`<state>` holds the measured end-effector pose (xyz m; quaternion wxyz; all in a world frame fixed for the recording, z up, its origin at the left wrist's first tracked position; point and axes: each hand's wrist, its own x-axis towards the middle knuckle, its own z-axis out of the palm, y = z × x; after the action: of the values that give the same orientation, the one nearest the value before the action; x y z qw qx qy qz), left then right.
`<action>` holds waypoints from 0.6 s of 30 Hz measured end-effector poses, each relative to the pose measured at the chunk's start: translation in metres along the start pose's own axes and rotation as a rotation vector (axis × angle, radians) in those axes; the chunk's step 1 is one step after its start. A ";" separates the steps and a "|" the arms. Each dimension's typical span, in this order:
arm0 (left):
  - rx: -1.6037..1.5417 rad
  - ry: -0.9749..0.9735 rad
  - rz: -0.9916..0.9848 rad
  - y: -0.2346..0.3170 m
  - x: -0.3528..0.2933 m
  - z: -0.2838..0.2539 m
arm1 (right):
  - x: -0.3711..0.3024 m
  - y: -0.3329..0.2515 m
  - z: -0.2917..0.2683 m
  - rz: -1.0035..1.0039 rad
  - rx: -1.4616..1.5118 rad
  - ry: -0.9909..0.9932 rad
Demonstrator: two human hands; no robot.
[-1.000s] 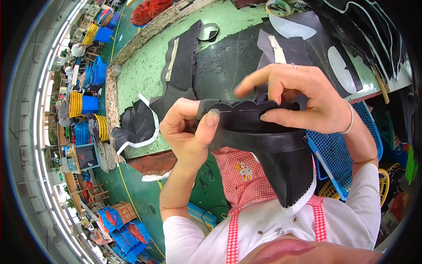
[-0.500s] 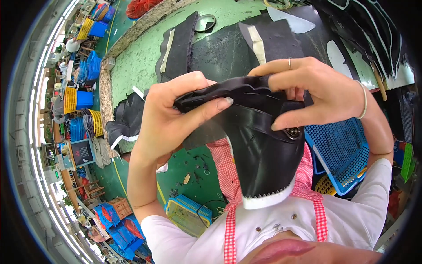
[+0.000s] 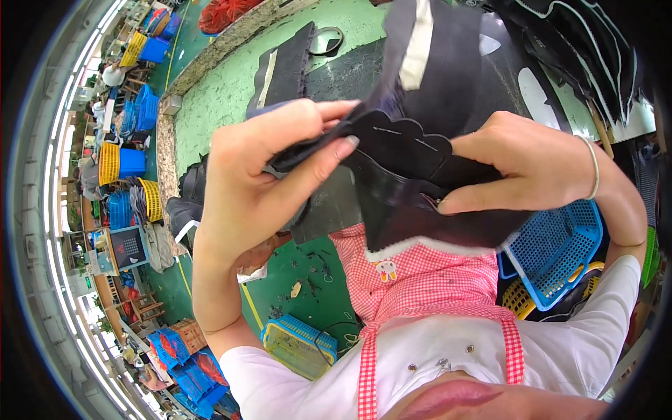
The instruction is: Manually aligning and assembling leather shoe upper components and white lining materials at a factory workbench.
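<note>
Both of my hands hold a black leather shoe upper (image 3: 427, 220) above my lap. It has a scalloped top edge with pale staple-like marks, and a white fuzzy lower edge. My left hand (image 3: 255, 164) pinches the folded left side between thumb and fingers. At the right side, my right hand (image 3: 525, 164) grips it, with the thumb pressed on the front near a small metal fitting; its other fingers are partly hidden behind. A dark panel (image 3: 451, 70) with a cream strip (image 3: 417, 52) stretches up behind the scalloped edge and seems joined to it.
On the green worktable (image 3: 217, 105) lie another dark panel (image 3: 283, 70), a tape roll (image 3: 326, 40) and black pieces. White-edged black pieces (image 3: 581, 56) are piled at far right. A blue basket (image 3: 560, 245) stands right of my lap, a yellow-blue one (image 3: 301, 343) on the floor.
The upper's lower end has tipped up and away from me, so it looks shorter. The panel with the cream strip has risen behind it. My right hand has shifted slightly right and down.
</note>
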<state>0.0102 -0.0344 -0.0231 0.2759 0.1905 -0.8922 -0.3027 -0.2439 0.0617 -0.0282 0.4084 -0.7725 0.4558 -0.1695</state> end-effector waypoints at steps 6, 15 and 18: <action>-0.187 -0.092 -0.076 -0.016 -0.014 -0.015 | -0.015 -0.017 0.001 -0.193 -0.535 0.421; -0.752 -0.125 -0.273 -0.021 -0.025 -0.014 | 0.017 0.029 -0.021 -0.686 -0.174 0.224; -0.935 -0.150 -0.200 -0.026 -0.026 -0.011 | 0.020 0.026 -0.018 -0.674 -0.088 0.171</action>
<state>0.0411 -0.0451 -0.0425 0.2362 0.1085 -0.6555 -0.7091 -0.2598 0.0291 -0.0401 0.2562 -0.8794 0.2145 -0.3392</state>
